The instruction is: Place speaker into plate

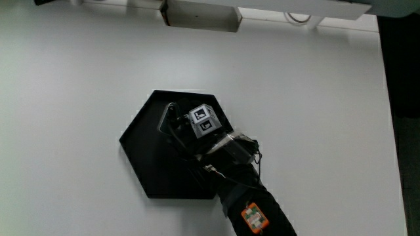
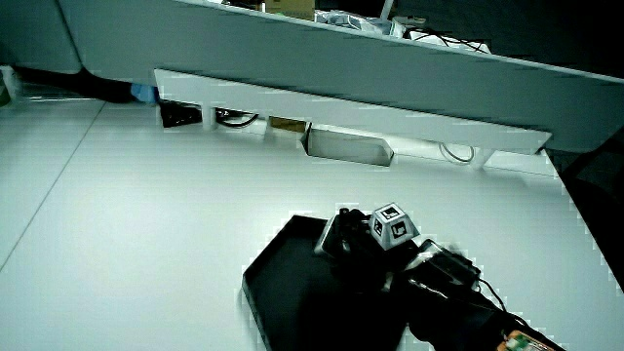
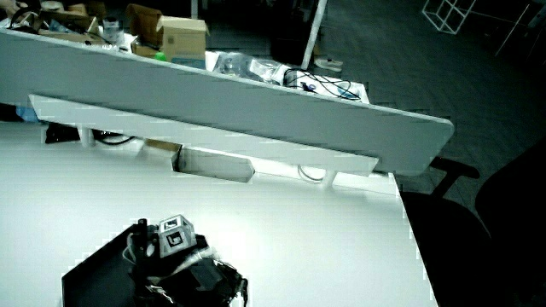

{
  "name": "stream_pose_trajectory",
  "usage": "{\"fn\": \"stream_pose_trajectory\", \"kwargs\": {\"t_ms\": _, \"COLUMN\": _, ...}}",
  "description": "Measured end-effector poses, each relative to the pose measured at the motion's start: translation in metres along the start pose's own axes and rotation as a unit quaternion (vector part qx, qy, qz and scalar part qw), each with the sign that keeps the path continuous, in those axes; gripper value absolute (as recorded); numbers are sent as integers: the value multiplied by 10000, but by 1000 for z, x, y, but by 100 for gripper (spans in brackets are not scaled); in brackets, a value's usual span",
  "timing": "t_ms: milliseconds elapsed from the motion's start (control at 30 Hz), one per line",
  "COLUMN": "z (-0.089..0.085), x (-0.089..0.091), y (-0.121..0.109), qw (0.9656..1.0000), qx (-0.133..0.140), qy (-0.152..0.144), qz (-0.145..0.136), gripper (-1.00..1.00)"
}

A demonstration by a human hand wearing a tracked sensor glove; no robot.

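A black hexagonal plate (image 1: pixel 141 154) lies on the white table and shows in both side views (image 2: pixel 283 288) (image 3: pixel 94 275). The hand (image 1: pixel 187 134) is over the part of the plate farthest from the person, with the patterned cube (image 1: pixel 203 121) on its back. Its fingers curl around a small dark speaker (image 1: pixel 165 118), which sits low inside the plate's rim. In a side view the speaker (image 2: pixel 331 236) shows just ahead of the cube, and the hand (image 2: pixel 369 252) covers most of it. I cannot tell whether the speaker rests on the plate's floor.
The forearm (image 1: pixel 252 210) reaches in from the person's edge and carries an orange tag and loose wires. A white box (image 1: pixel 200 14) and cables sit under the low partition (image 2: pixel 390 88). Bare white table surrounds the plate.
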Motion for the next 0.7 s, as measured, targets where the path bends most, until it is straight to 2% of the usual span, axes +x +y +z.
{"fn": "stream_pose_trajectory", "kwargs": {"t_ms": 67, "z": -2, "x": -5, "y": 9, "qw": 9998, "qx": -170, "qy": 8, "qz": 102, "gripper": 0}}
{"fn": "stream_pose_trajectory", "kwargs": {"t_ms": 200, "z": -8, "x": -10, "y": 21, "qw": 9983, "qx": -495, "qy": -270, "qz": 152, "gripper": 0}}
{"fn": "stream_pose_trajectory", "kwargs": {"t_ms": 233, "z": -9, "x": -11, "y": 23, "qw": 9977, "qx": -554, "qy": -379, "qz": 53, "gripper": 0}}
{"fn": "stream_pose_trajectory", "kwargs": {"t_ms": 267, "z": -6, "x": -13, "y": 24, "qw": 9974, "qx": -489, "qy": -501, "qz": -167, "gripper": 0}}
{"fn": "stream_pose_trajectory", "kwargs": {"t_ms": 300, "z": 0, "x": -16, "y": 23, "qw": 9975, "qx": -393, "qy": -550, "qz": -227, "gripper": 0}}
{"fn": "stream_pose_trajectory", "kwargs": {"t_ms": 333, "z": -17, "x": -22, "y": 36, "qw": 9946, "qx": -771, "qy": -663, "qz": -191, "gripper": 0}}
{"fn": "stream_pose_trajectory", "kwargs": {"t_ms": 367, "z": -15, "x": -27, "y": 36, "qw": 9951, "qx": -827, "qy": -522, "qz": 132, "gripper": 0}}
{"fn": "stream_pose_trajectory", "kwargs": {"t_ms": 400, "z": -18, "x": -29, "y": 38, "qw": 9937, "qx": -926, "qy": -618, "qz": 98, "gripper": 0}}
{"fn": "stream_pose_trajectory", "kwargs": {"t_ms": 567, "z": -27, "x": -37, "y": 45, "qw": 9897, "qx": -1160, "qy": -830, "qz": 92, "gripper": 0}}
{"fn": "stream_pose_trajectory", "kwargs": {"t_ms": 700, "z": -29, "x": -42, "y": 46, "qw": 9886, "qx": -1154, "qy": -963, "qz": 51, "gripper": 0}}
